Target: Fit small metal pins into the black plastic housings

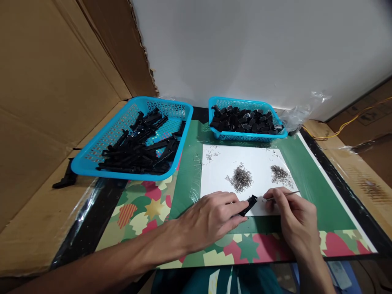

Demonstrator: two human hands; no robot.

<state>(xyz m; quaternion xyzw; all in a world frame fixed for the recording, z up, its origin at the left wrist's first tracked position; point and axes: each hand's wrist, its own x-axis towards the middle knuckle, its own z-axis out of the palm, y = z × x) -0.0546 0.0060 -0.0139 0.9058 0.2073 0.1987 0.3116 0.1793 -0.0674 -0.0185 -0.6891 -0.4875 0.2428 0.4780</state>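
My left hand (222, 212) pinches a small black plastic part (252, 201) between thumb and fingers, over the near edge of a white sheet (211, 179). Just right of it, my right hand (294, 212) grips a thin metal tool like tweezers (292, 193), its tip pointing left towards the part. Whether the tip holds anything is too small to tell. Beyond the hands lie a larger pile of tiny bent wire pieces (241, 178) and a smaller pile of them (280, 175), both on the sheet.
A large blue basket (183, 151) at the left holds long black parts. Another blue basket (245, 135) at the back holds small black pieces. A cardboard wall (55, 81) stands at the left, a clear plastic bag (301, 116) at the back right. Loose wire pieces (211, 155) lie near the sheet's far-left corner.
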